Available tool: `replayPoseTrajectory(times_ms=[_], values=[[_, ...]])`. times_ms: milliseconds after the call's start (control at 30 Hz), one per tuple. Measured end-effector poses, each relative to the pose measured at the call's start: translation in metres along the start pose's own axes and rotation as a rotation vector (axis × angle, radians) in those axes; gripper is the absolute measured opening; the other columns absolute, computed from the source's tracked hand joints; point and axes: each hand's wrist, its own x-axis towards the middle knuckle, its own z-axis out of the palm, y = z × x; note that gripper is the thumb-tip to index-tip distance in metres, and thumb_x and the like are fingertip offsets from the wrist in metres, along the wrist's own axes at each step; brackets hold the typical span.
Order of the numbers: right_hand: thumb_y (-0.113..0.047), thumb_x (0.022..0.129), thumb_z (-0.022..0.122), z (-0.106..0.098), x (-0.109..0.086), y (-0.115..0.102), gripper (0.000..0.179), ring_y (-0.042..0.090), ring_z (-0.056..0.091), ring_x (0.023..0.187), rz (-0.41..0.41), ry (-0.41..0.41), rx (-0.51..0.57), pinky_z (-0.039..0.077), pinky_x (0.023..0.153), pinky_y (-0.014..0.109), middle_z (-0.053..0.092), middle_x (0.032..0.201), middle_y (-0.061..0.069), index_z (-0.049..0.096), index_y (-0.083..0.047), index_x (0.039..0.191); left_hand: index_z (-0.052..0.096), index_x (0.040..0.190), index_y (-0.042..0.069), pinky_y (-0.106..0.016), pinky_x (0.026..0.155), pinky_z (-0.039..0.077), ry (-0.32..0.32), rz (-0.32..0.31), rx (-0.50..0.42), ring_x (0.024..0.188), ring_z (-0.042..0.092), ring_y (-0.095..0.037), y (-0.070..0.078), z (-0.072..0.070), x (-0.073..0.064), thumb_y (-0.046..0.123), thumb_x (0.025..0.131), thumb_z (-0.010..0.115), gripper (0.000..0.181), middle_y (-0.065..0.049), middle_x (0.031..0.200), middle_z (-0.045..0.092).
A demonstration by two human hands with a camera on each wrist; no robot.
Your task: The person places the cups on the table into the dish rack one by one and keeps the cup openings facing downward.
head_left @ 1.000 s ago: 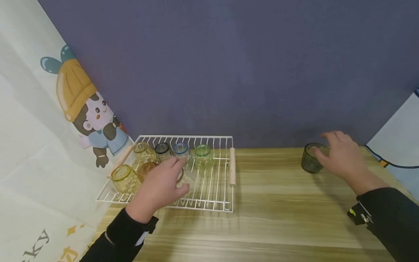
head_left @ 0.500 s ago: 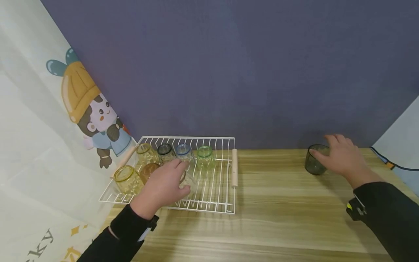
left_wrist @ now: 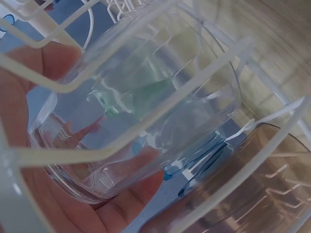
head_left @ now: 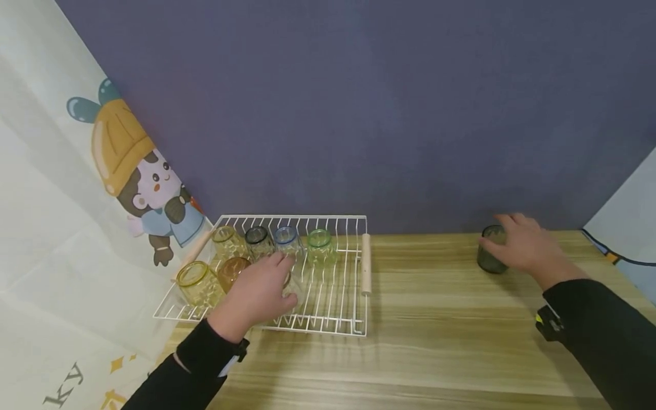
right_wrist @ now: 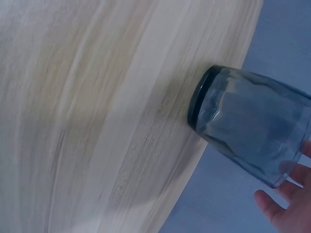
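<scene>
My left hand (head_left: 258,289) is over the front of the white wire rack (head_left: 328,329). Its thumb and fingers curl round a clear glass (left_wrist: 146,107), which stands base up among the wires; in the head view my hand covers most of it. Far to the right, a smoky grey glass (right_wrist: 252,116) stands upright on the wooden table (head_left: 435,319), its thick dark base down. My right hand (head_left: 528,247) holds it near the rim, the thumb across its front and the fingers behind.
Also in the rack are an amber glass (head_left: 233,270), yellow glasses (head_left: 200,285), a dark glass (head_left: 259,242), a blue glass (head_left: 288,239) and a green glass (head_left: 321,247). Wooden handles (head_left: 366,265) flank the rack. A dark blue panel (head_left: 359,114) rises behind the table.
The right hand's thumb and fingers have closed in on the grey glass, covering more of it. The left hand stays at the clear glass; the head view has shifted slightly.
</scene>
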Motion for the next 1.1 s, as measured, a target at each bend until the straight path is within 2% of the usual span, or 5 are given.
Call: replayPoseTrajectory(times_ms=[133,300,567,833,1100], values=[[-0.075,0.091,0.035,0.001,0.002,-0.003,0.103,0.063,0.02,0.125,-0.009,-0.038,0.016,0.023,0.097,0.078,0.022,0.142,0.044,0.026,0.011,0.147,0.051,0.138,0.002,-0.044,0.094,0.051,-0.008,-0.005,0.006,0.113,0.057,-0.03,-0.001,0.003,0.001,0.039,0.079,0.063,0.071,-0.013,0.131,0.056],[-0.074,0.091,0.036,0.005,0.003,-0.002,0.101,0.064,0.022,0.124,-0.014,-0.051,0.005,0.025,0.096,0.078,0.023,0.141,0.044,0.028,0.01,0.147,0.054,0.136,0.004,-0.043,0.095,0.05,-0.002,0.01,0.004,0.112,0.057,-0.028,-0.002,0.008,0.003,0.038,0.08,0.062,0.066,-0.011,0.129,0.056],[-0.078,0.088,0.034,0.013,0.001,0.002,0.105,0.062,0.024,0.123,-0.013,-0.036,0.008,0.027,0.097,0.076,0.026,0.14,0.043,0.028,0.01,0.146,0.055,0.133,0.004,-0.045,0.099,0.046,0.035,0.025,0.001,0.114,0.054,-0.03,-0.003,0.013,0.003,0.034,0.083,0.061,0.059,-0.011,0.125,0.057],[-0.079,0.087,0.033,0.014,0.005,-0.002,0.11,0.062,0.021,0.125,0.014,-0.063,0.056,0.027,0.097,0.076,0.021,0.141,0.043,0.024,0.013,0.145,0.056,0.13,0.005,-0.046,0.095,0.048,0.07,0.019,0.0,0.112,0.054,-0.03,-0.006,0.015,0.003,0.033,0.082,0.062,0.056,-0.011,0.12,0.058],[-0.08,0.086,0.031,0.019,0.007,-0.004,0.1,0.063,0.023,0.122,0.011,-0.06,0.026,0.034,0.087,0.076,0.025,0.139,0.041,0.035,0.001,0.145,0.056,0.13,0.002,-0.049,0.097,0.047,0.074,-0.008,0.025,0.114,0.054,-0.034,-0.007,0.015,0.002,0.033,0.082,0.063,0.058,-0.015,0.122,0.059]])
